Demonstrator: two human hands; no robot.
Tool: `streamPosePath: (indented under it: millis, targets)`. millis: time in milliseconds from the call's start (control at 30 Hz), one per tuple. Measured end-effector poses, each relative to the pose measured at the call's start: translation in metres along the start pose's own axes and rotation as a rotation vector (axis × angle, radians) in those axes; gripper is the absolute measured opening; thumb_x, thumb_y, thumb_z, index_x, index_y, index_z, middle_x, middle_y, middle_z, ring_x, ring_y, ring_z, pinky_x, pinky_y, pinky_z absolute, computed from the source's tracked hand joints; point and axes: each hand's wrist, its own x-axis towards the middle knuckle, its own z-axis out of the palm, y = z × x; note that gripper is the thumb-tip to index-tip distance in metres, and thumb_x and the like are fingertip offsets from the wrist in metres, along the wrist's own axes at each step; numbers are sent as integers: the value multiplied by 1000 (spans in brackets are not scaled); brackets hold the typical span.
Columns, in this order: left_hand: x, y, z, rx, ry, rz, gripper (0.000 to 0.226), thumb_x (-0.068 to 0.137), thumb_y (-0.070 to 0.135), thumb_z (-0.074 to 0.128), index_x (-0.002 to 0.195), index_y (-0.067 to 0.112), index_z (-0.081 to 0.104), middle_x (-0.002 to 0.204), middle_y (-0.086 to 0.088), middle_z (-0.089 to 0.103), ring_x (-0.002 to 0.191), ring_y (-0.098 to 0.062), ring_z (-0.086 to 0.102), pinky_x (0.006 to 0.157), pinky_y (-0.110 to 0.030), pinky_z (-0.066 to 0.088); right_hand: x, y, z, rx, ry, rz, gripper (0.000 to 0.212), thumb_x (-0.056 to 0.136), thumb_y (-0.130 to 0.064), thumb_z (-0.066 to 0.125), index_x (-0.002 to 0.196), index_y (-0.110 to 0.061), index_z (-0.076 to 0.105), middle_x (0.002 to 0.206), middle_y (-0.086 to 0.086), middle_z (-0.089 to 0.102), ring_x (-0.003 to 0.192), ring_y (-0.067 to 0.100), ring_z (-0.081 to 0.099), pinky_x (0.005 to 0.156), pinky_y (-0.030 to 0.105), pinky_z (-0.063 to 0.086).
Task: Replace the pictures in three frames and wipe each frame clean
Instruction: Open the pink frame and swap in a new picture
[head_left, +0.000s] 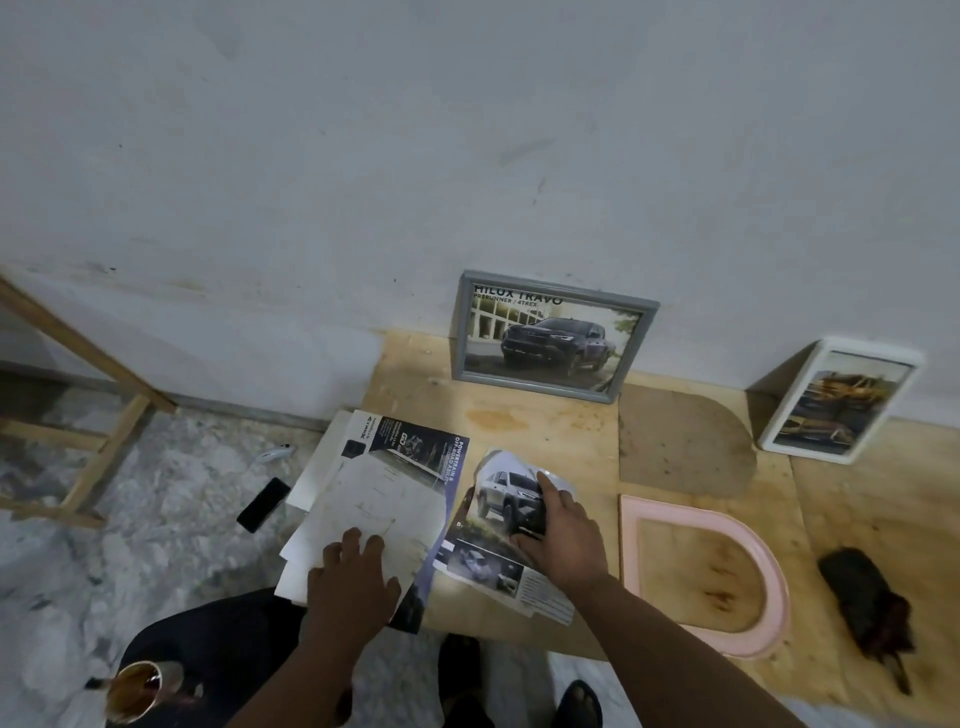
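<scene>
The left hand (353, 577) lay flat w/ fingers spread, pressing on a stack of white sheets and printed brochure pages (374, 499) that hung partly over the left edge of the plywood board (545, 431). It gripped nothing. The right hand (561, 535) rested on a torn-out picture of a silver SUV (501, 496), index finger stretched fwd along the top edge, thumb at the lower edge; whether it pinched the paper or only pressed it, couldn't tell. That cutout sat atop a brochure page w/ small car photos (498, 566), just right of the stack.

At the back, a grey rectangular frame holding a dark pickup truck picture (550, 338) leaned vs. the white wall (467, 156). Well to its right, a white rectangular frame w/ an orange-toned car picture (836, 400) also leaned on the wall. A pink D-shaped frame w/o a picture (758, 566) lay flat on the board, near the right hand. A dark crumpled cloth (865, 603) lay right of it.

Off the board, on the mottled floor (156, 509): a black phone (263, 505) and a wooden stand (88, 410).
</scene>
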Motion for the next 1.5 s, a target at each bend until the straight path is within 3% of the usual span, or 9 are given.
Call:
streamPosePath:
  millis: [233, 333, 467, 567, 733, 867, 1000, 1133, 1500]
  targets:
    - [16, 42, -38, -286, 154, 40, 45, 89, 59, 54, 109, 22, 68, 107, -6, 65, 93, -33, 64, 74, -48, 55, -15, 48, -54, 984, 56, 234, 60, 70, -26, 94, 121, -19, 64, 110, -5, 76, 106, 20, 72, 86, 29, 59]
    - [22, 111, -67, -988, -274, -131, 55, 89, 73, 53, 101, 23, 70, 99, -2, 73, 90, -23, 70, 82, -43, 58, -28, 79, -72, 1243, 99, 323, 54, 71, -27, 94, 118, -18, 69, 109, -2, 78, 105, 20, 73, 94, 38, 59]
    - [16, 210, -83, -1449, -658, -174, 33, 87, 37, 76, 101, 9, 67, 89, -7, 72, 81, -27, 64, 65, -33, 48, -52, 117, -83, 1345, 197, 389, 69, 65, -37, 97, 122, -15, 64, 112, 1, 77, 102, 19, 74, 92, 38, 60]
    - [6, 266, -79, -1375, -601, -152, 19, 92, 8, 70, 110, 11, 67, 83, -7, 74, 71, -19, 65, 62, -29, 53, -75, 143, -88, 1287, 310, 431, 63, 71, -31, 94, 122, -19, 59, 112, -4, 74, 98, 11, 72, 73, 19, 58]
    - [8, 320, -58, -1203, -513, -175, 11, 92, -2, 63, 103, -4, 62, 95, -28, 70, 79, -31, 68, 75, -40, 58, -102, 202, -86, 1206, 454, 557, 40, 82, -45, 83, 112, -30, 63, 99, -8, 76, 87, 8, 74, 71, 22, 58]
    - [10, 336, -32, -926, -381, -104, 5, 89, 7, 69, 89, 11, 67, 83, -13, 74, 82, -37, 72, 79, -55, 61, -111, 257, -73, 1047, 412, 656, 16, 91, -34, 74, 100, -21, 69, 92, 4, 76, 86, 23, 73, 74, 36, 58]
    - [2, 347, -14, -768, -308, -57, 14, 88, 21, 72, 102, 21, 73, 93, 2, 76, 83, -20, 71, 81, -39, 59, -114, 287, -58, 861, 313, 669, 17, 87, -29, 77, 97, -16, 72, 95, -3, 74, 89, 17, 68, 74, 26, 47]
    - [-9, 361, -14, -764, -269, -84, 23, 91, 21, 72, 76, 36, 61, 89, -3, 74, 86, -24, 70, 85, -41, 57, -114, 297, -55, 712, 262, 654, 25, 86, -31, 77, 77, -15, 60, 75, 5, 66, 68, 17, 57, 60, 24, 40]
    - [-16, 365, -6, -587, -199, -64, 37, 93, 36, 68, 126, 20, 70, 123, -5, 69, 105, -23, 68, 86, -31, 53, -100, 306, -61, 574, 153, 477, 26, 88, -40, 76, 102, -30, 56, 80, -8, 64, 72, 6, 59, 58, 18, 40]
